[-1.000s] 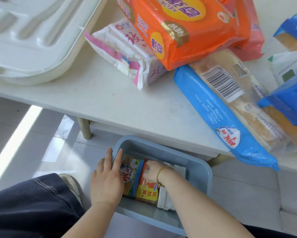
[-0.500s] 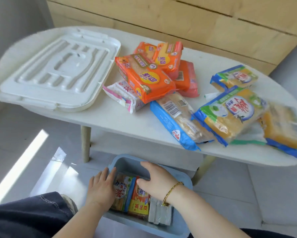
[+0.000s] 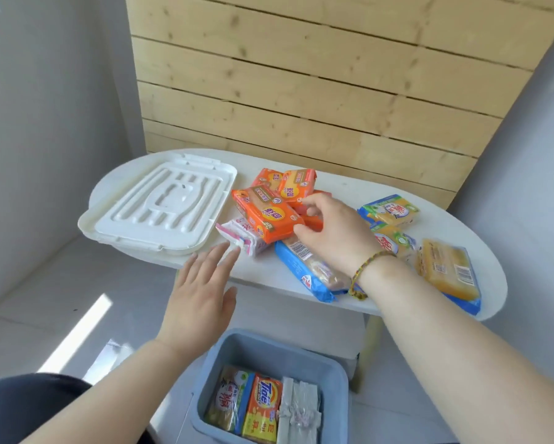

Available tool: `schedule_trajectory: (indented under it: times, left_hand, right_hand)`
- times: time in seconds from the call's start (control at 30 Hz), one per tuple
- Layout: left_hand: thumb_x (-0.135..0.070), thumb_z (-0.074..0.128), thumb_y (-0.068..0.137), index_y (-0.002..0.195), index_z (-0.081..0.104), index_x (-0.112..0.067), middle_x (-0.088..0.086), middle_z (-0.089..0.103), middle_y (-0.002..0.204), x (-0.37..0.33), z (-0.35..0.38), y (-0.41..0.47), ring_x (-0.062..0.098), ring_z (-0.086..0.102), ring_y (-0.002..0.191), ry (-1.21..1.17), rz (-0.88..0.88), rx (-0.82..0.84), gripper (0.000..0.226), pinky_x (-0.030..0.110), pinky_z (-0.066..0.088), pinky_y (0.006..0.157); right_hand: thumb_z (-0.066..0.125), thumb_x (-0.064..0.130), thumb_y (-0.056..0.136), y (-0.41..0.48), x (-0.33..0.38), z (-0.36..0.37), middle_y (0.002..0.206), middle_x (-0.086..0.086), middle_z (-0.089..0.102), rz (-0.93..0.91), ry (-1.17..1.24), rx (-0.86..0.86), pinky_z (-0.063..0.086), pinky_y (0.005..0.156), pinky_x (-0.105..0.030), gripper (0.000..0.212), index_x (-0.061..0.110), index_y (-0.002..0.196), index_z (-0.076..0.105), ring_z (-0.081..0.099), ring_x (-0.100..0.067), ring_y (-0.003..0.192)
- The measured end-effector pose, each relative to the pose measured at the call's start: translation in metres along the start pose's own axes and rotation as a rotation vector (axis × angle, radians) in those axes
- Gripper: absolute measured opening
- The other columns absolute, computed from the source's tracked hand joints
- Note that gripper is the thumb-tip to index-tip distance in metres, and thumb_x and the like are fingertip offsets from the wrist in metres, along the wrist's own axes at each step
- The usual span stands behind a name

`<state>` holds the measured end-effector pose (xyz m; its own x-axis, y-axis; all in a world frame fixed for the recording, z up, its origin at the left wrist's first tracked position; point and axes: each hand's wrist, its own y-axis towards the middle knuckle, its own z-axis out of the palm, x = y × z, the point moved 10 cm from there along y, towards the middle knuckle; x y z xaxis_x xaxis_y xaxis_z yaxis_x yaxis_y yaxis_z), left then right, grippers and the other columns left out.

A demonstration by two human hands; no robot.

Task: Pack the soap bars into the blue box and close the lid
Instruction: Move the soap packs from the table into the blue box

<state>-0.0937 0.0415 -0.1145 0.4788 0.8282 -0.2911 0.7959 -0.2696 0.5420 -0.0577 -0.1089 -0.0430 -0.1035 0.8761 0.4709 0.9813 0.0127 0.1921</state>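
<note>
The blue box (image 3: 269, 340) stands on the floor under the table's front edge, holding three soap packs side by side: a yellow-and-blue one (image 3: 227, 402), an orange Tide one (image 3: 263, 408) and a clear-wrapped one (image 3: 299, 411). More packs lie on the white table (image 3: 349, 190). My right hand (image 3: 330, 232) is over them, thumb and fingers curled round the right end of an orange soap pack (image 3: 266, 216). My left hand (image 3: 202, 290) hovers flat with straight fingers just before a pink-and-white pack (image 3: 247, 235). The white lid (image 3: 160, 213) lies on the table's left.
A long blue pack (image 3: 301, 267), two green-and-yellow packs (image 3: 391, 209) and a yellow pack (image 3: 448, 270) fill the table's right half. More orange packs (image 3: 288, 182) are stacked behind. A wooden wall panel stands beyond the table, with grey floor to the left.
Both hands have left the blue box and risen to the table. The right hand now reaches the orange pack, the left is near the pink-and-white pack. The view has tilted up.
</note>
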Motion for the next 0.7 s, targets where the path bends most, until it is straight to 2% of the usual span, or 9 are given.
schedule_trajectory:
  times: [0.07, 0.1, 0.17, 0.3, 0.43, 0.5, 0.57, 0.63, 0.7]
  left_hand:
    - [-0.017, 0.05, 0.083, 0.132, 0.039, -0.004, 0.019, 0.042, 0.14, 0.011, 0.019, -0.001, 0.035, 0.039, 0.13, 0.067, -0.043, 0.14, 0.052, 0.039, 0.016, 0.113]
    - [-0.019, 0.046, 0.09, 0.139, 0.024, -0.009, 0.012, 0.025, 0.15, 0.02, 0.03, -0.004, 0.029, 0.022, 0.139, 0.067, -0.076, 0.209, 0.055, 0.038, 0.005, 0.116]
    - [-0.023, 0.035, 0.094, 0.143, 0.003, -0.018, 0.0, 0.002, 0.155, 0.029, 0.047, -0.008, 0.018, -0.003, 0.143, 0.099, -0.111, 0.306, 0.059, 0.036, -0.011, 0.114]
    - [-0.021, 0.031, 0.093, 0.143, -0.005, -0.022, -0.006, -0.005, 0.155, 0.035, 0.053, -0.009, 0.014, -0.01, 0.142, 0.117, -0.101, 0.284, 0.062, 0.033, -0.021, 0.107]
    - [-0.013, 0.037, 0.09, 0.143, 0.004, -0.021, -0.005, 0.004, 0.155, 0.038, 0.054, -0.009, 0.015, -0.006, 0.142, 0.021, -0.117, 0.276, 0.063, 0.031, -0.023, 0.104]
    - [-0.008, 0.044, 0.087, 0.142, 0.013, -0.018, -0.002, 0.014, 0.153, 0.036, 0.05, -0.008, 0.02, 0.002, 0.143, 0.0, -0.105, 0.238, 0.064, 0.032, -0.018, 0.106]
    - [-0.001, 0.059, 0.076, 0.136, 0.034, -0.011, 0.007, 0.036, 0.145, 0.032, 0.045, -0.006, 0.031, 0.025, 0.137, 0.001, -0.082, 0.224, 0.066, 0.043, -0.002, 0.108]
    - [0.004, 0.077, 0.054, 0.121, 0.054, -0.004, 0.013, 0.059, 0.125, 0.028, 0.045, -0.006, 0.037, 0.052, 0.117, 0.064, -0.037, 0.231, 0.071, 0.054, 0.02, 0.098]
    - [0.005, 0.08, 0.047, 0.116, 0.058, -0.002, 0.014, 0.064, 0.119, 0.027, 0.044, -0.006, 0.038, 0.058, 0.11, 0.098, -0.016, 0.213, 0.073, 0.056, 0.025, 0.092]
  right_hand:
    - [0.061, 0.033, 0.081, 0.021, 0.002, 0.021, 0.133, -0.008, 0.05, 0.042, -0.032, 0.098, 0.038, 0.097, -0.028, 0.06, 0.015, 0.133, 0.038, 0.049, -0.025, 0.121]
    - [0.062, 0.037, 0.08, 0.03, 0.002, 0.03, 0.137, -0.01, 0.046, 0.064, -0.046, 0.13, 0.038, 0.1, -0.032, 0.068, 0.015, 0.136, 0.033, 0.046, -0.027, 0.123]
    - [0.063, 0.044, 0.077, 0.043, -0.001, 0.046, 0.14, -0.012, 0.042, 0.106, -0.086, 0.177, 0.038, 0.101, -0.035, 0.081, 0.014, 0.14, 0.024, 0.044, -0.03, 0.125]
    - [0.063, 0.054, 0.073, 0.058, -0.005, 0.078, 0.14, -0.013, 0.04, 0.181, -0.219, 0.278, 0.038, 0.102, -0.038, 0.096, 0.011, 0.143, 0.015, 0.042, -0.032, 0.126]
    - [0.063, 0.052, 0.073, 0.067, -0.003, 0.082, 0.13, -0.013, 0.05, 0.187, -0.34, 0.258, 0.042, 0.089, -0.035, 0.084, 0.005, 0.133, 0.03, 0.05, -0.031, 0.117]
    - [0.067, 0.05, 0.072, 0.071, -0.003, 0.084, 0.126, -0.013, 0.053, 0.205, -0.334, 0.28, 0.044, 0.085, -0.033, 0.084, 0.004, 0.131, 0.03, 0.053, -0.031, 0.114]
    - [0.07, 0.046, 0.071, 0.074, -0.003, 0.085, 0.127, -0.013, 0.052, 0.223, -0.307, 0.304, 0.044, 0.086, -0.034, 0.087, 0.004, 0.133, 0.026, 0.053, -0.03, 0.114]
    - [0.071, 0.043, 0.072, 0.076, -0.001, 0.086, 0.127, -0.013, 0.052, 0.217, -0.299, 0.309, 0.044, 0.087, -0.034, 0.086, 0.005, 0.134, 0.025, 0.052, -0.03, 0.115]
    - [0.071, 0.04, 0.072, 0.077, 0.0, 0.087, 0.127, -0.013, 0.052, 0.194, -0.289, 0.305, 0.044, 0.087, -0.033, 0.085, 0.006, 0.135, 0.025, 0.052, -0.03, 0.115]
